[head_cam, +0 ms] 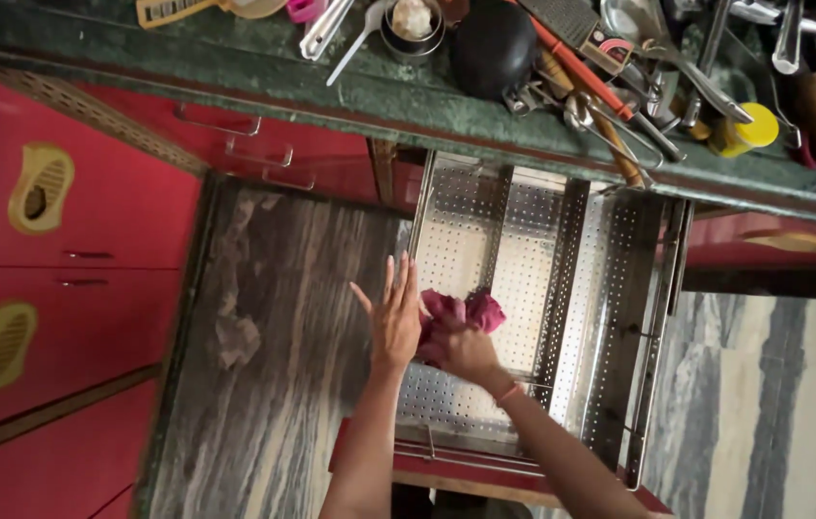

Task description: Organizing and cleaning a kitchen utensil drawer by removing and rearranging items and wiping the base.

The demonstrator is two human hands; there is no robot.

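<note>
A pulled-out perforated steel drawer basket (562, 279) sits below the green stone counter. My right hand (466, 351) presses a crumpled magenta cloth (470, 309) against the basket's perforated floor, near its left side. My left hand (395, 312) is flat with fingers spread, resting on the basket's left rim right beside the cloth. Both forearms come up from the bottom of the view. A thin band shows on my right wrist.
The green counter (331, 91) holds a heap of utensils: a black pan (493, 43), ladles, tongs, a yellow-capped bottle (744, 130), a small steel bowl (413, 24). Red cabinet doors (91, 202) with wire handles stand at left. Grey streaked stone floor (273, 365) lies beneath.
</note>
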